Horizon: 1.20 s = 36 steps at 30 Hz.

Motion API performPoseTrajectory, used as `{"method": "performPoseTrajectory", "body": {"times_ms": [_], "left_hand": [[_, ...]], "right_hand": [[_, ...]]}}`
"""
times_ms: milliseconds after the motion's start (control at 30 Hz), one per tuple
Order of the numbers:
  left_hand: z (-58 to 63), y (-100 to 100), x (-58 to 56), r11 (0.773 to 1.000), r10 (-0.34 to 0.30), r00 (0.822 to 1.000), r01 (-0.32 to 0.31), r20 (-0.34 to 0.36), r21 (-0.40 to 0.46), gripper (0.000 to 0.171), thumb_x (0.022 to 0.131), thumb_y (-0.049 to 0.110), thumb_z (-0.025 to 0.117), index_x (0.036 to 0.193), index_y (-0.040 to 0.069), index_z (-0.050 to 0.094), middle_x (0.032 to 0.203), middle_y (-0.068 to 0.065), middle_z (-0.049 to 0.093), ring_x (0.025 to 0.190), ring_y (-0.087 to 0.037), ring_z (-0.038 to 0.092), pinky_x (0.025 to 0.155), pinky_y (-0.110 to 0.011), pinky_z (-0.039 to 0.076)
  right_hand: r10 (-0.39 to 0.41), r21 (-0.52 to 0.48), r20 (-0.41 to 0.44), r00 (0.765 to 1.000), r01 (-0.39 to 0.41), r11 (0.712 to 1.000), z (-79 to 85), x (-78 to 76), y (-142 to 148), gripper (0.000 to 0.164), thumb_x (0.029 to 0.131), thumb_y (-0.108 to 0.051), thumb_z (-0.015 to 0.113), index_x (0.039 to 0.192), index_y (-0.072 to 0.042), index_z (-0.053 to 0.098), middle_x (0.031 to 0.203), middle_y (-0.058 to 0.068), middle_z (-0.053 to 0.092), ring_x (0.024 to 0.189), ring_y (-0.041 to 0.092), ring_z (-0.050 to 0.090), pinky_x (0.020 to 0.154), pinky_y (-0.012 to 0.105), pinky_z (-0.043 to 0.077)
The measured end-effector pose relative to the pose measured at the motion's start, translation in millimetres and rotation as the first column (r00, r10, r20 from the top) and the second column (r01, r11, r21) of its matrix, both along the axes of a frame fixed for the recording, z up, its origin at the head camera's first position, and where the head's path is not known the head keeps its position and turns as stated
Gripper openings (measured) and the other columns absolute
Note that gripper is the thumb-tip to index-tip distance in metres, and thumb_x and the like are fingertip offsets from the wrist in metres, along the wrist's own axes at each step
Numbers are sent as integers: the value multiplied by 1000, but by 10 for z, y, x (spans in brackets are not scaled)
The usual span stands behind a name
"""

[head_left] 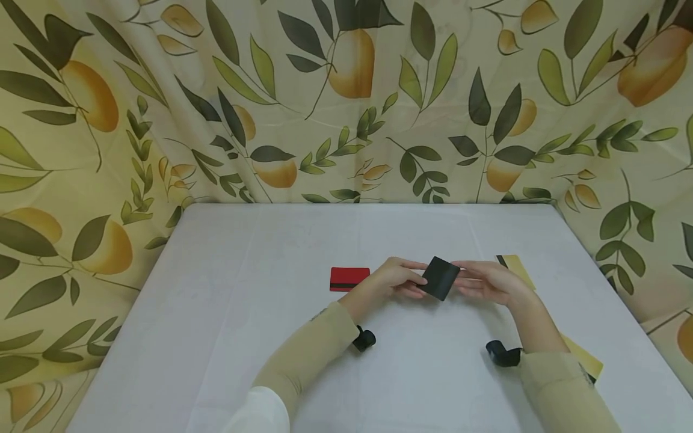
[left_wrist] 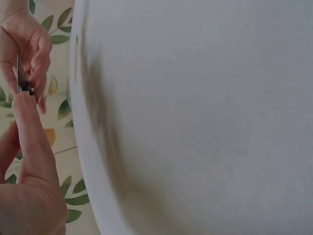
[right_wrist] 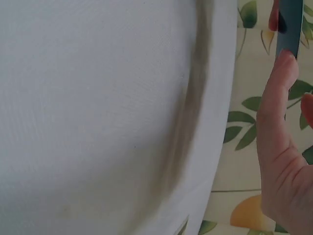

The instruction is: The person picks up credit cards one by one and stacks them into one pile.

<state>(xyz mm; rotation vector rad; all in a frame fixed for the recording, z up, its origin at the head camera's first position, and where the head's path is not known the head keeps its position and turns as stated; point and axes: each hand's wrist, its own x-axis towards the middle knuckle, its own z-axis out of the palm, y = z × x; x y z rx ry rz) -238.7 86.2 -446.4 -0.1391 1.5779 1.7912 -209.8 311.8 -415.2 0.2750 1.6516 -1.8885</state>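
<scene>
A thin black card is held up above the white table, tilted, its dark face towards the head camera. My left hand pinches its left edge, thumb on the face and fingers behind. At the opposite edge my right hand holds the card with its fingertips, the other fingers spread below. Seen almost edge-on in the left wrist view, the card lies between both hands. The right wrist view shows a finger of the right hand reaching to the card.
A red card with a black stripe lies left of the hands on the white table. One yellow card is partly behind the right hand, another partly under the right forearm. Patterned cloth hangs around the table.
</scene>
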Motion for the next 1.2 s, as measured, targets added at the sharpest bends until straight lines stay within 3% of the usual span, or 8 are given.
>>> {"method": "performPoseTrajectory", "body": {"times_ms": [167,333,533,667,867,1000,1100,1200], "left_hand": [[93,-207,-16,990,-130,991,129,-14,-55,36,77,-4,67,110,11,68,84,-14,66,53,-21,64,56,-32,56],[148,-381,-57,966,-236,972,233,-12,-108,38,78,-5,66,112,10,66,85,-17,66,51,-20,63,50,-28,55],[168,-529,-115,925,-359,933,355,-7,-139,39,80,-5,64,116,10,64,89,-18,65,53,-19,64,49,-25,54],[167,-593,-133,904,-400,917,394,-2,-168,39,80,-5,64,115,11,65,87,-18,65,52,-18,63,48,-23,53],[140,-658,-127,898,-407,913,402,8,-180,39,78,-6,65,113,11,66,87,-19,66,50,-17,62,47,-22,53],[117,-693,-124,900,-401,916,392,-11,-192,37,79,-3,65,112,13,67,86,-17,67,51,-17,63,48,-23,53],[108,-721,-118,921,-353,936,343,-20,-182,32,81,2,65,112,12,67,88,-14,66,54,-17,64,50,-25,55],[99,-734,-89,966,-210,978,206,-9,-158,27,82,9,66,109,8,67,86,-11,65,54,-17,64,52,-27,56]], "right_hand": [[101,139,-24,995,-97,986,38,-30,-98,20,94,-20,52,107,-14,67,99,4,62,88,19,65,78,30,54],[173,243,-21,985,-162,956,24,-45,-213,46,91,-22,58,127,4,49,99,7,65,86,19,66,74,28,55],[219,306,-11,976,-205,930,-34,-54,-365,49,85,-15,65,126,8,49,88,9,68,70,12,66,64,24,56],[250,286,-7,968,-237,928,-70,-50,-441,44,83,-9,66,121,9,52,83,10,68,63,10,65,57,20,54],[271,205,1,963,-265,942,-112,-42,-515,32,82,-5,64,112,7,59,80,12,68,59,10,65,53,17,53],[251,160,12,968,-249,955,-123,-40,-535,33,83,-3,62,114,8,58,79,11,68,59,9,65,53,17,53],[213,157,20,977,-214,964,-111,-40,-557,40,84,-3,62,121,9,52,79,11,67,60,9,65,53,16,53],[156,148,23,988,-157,976,-93,-45,-584,47,84,-4,62,126,10,45,78,10,68,60,9,65,54,17,53]]}}
